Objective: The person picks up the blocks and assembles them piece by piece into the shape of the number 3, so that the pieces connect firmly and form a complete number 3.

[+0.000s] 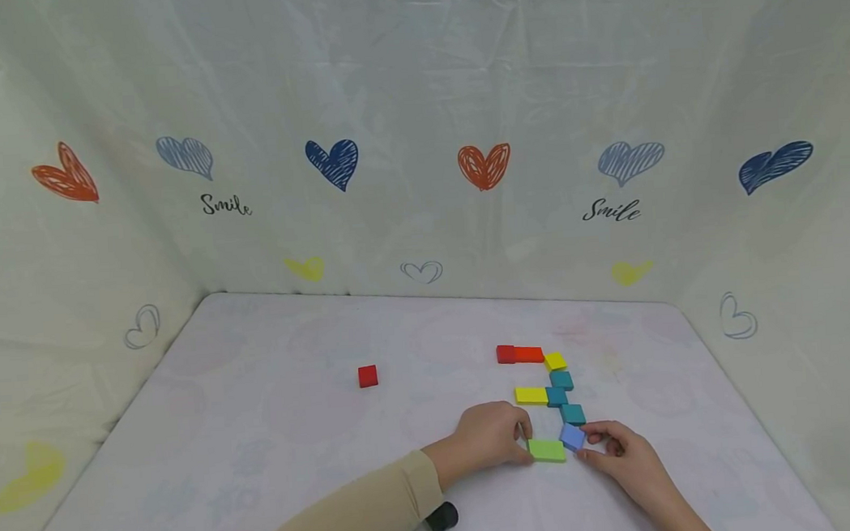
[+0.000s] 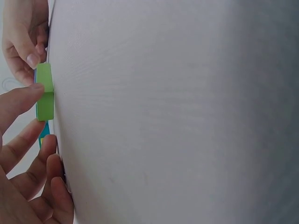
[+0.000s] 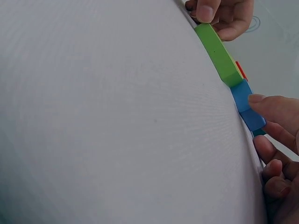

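Observation:
My left hand [image 1: 488,436] pinches the left end of a light green rectangular block [image 1: 547,451] between thumb and finger. From the other side, my right hand [image 1: 630,458] holds a blue block [image 1: 573,437] by thumb and index finger, set at a slant. In the right wrist view the green block [image 3: 217,55] meets the blue block [image 3: 247,105] end to end. Teal blocks [image 1: 573,414] run upward from the blue one in a staggered line. A yellow rectangular block [image 1: 531,396] juts left from that line.
At the top of the line are a yellow block [image 1: 555,361], a long red block [image 1: 529,355] and a red cube [image 1: 506,354]. Another red cube [image 1: 368,376] lies apart on the left. A dark cylindrical object [image 1: 443,518] sits by the left forearm, partly hidden.

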{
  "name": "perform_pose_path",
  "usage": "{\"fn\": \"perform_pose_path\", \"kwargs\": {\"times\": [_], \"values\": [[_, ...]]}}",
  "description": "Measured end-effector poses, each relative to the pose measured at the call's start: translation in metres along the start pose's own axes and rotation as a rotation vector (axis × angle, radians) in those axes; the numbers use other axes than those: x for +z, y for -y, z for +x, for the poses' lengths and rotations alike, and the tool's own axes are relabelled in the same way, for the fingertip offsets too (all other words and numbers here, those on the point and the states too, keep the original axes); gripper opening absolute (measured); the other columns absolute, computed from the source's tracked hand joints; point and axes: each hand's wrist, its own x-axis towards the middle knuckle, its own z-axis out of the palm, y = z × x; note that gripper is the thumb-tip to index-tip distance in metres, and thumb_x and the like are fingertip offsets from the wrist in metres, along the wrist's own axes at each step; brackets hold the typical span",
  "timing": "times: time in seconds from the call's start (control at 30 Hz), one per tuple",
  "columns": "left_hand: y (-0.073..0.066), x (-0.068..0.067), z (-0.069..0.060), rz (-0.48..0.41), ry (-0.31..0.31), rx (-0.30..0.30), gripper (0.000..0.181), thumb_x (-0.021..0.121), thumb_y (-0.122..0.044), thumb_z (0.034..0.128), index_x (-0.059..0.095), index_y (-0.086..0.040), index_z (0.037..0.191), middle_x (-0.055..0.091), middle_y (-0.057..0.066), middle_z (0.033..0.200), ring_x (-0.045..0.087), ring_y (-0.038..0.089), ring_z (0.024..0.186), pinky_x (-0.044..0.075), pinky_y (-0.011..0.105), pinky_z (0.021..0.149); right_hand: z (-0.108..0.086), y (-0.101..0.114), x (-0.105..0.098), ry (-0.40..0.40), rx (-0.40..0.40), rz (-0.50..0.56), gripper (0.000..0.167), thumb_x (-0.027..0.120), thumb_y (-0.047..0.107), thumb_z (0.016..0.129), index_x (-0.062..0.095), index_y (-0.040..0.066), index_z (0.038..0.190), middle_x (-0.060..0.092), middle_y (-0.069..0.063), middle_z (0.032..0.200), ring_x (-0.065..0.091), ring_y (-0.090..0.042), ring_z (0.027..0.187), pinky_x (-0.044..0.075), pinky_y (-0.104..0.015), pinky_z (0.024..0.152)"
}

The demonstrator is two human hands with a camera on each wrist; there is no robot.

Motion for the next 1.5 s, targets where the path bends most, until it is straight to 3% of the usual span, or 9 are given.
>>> {"fn": "perform_pose_path", "kwargs": {"times": [0.47, 0.67, 1.03, 1.27, 1.5], "values": [[0.008, -0.009, -0.004, -0.042, -0.012, -0.054, 0.021, 0.083, -0.036, 0.0771, 0.069, -0.028, 0.091, 0.052, -0.012, 0.073, 0.048, 0.005, 0.069, 0.041, 0.022, 0.062, 0.002, 0.008, -0.003, 0.016, -0.015, 0.031, 0.048, 0.082, 0.02, 0.078, 0.064, 0.003, 0.119, 0.062, -0.003, 0.097, 0.046, -0.019, 0.078, 0.04, -0.025, 0.06], [0.014, -0.02, -0.01, -0.065, -0.04, -0.083, 0.026, 0.085, -0.033, 0.075, 0.069, -0.026, 0.094, 0.052, -0.011, 0.075, 0.049, 0.006, 0.071, 0.043, 0.022, 0.063, 0.002, 0.019, -0.012, 0.023, -0.036, 0.023, 0.047, 0.08, 0.02, 0.081, 0.064, 0.004, 0.121, 0.064, -0.008, 0.105, 0.05, -0.02, 0.079, 0.044, -0.025, 0.059], [0.04, -0.037, -0.025, -0.092, -0.071, -0.086, 0.026, 0.084, -0.03, 0.0773, 0.068, -0.024, 0.097, 0.053, -0.012, 0.077, 0.05, 0.007, 0.072, 0.044, 0.025, 0.064, 0.008, 0.057, -0.018, 0.078, -0.161, 0.015, 0.044, 0.079, 0.018, 0.082, 0.063, 0.005, 0.122, 0.062, -0.009, 0.111, 0.052, -0.019, 0.084, 0.045, -0.025, 0.063], [0.053, -0.05, -0.036, -0.143, -0.104, -0.106, 0.026, 0.084, -0.028, 0.077, 0.068, -0.023, 0.097, 0.055, -0.011, 0.079, 0.051, 0.008, 0.074, 0.044, 0.026, 0.064, 0.018, 0.078, -0.006, 0.116, -0.219, 0.083, 0.039, 0.079, 0.016, 0.083, 0.066, 0.006, 0.118, 0.064, -0.007, 0.105, 0.054, -0.02, 0.085, 0.048, -0.025, 0.064], [0.075, -0.059, -0.044, -0.166, -0.143, -0.133, 0.026, 0.083, -0.027, 0.0768, 0.068, -0.021, 0.097, 0.056, -0.009, 0.083, 0.052, 0.012, 0.076, 0.045, 0.029, 0.066, 0.025, 0.097, 0.012, 0.165, -0.304, 0.155, 0.036, 0.078, 0.014, 0.083, 0.067, 0.005, 0.115, 0.065, -0.003, 0.105, 0.055, -0.021, 0.086, 0.05, -0.026, 0.068]]}}
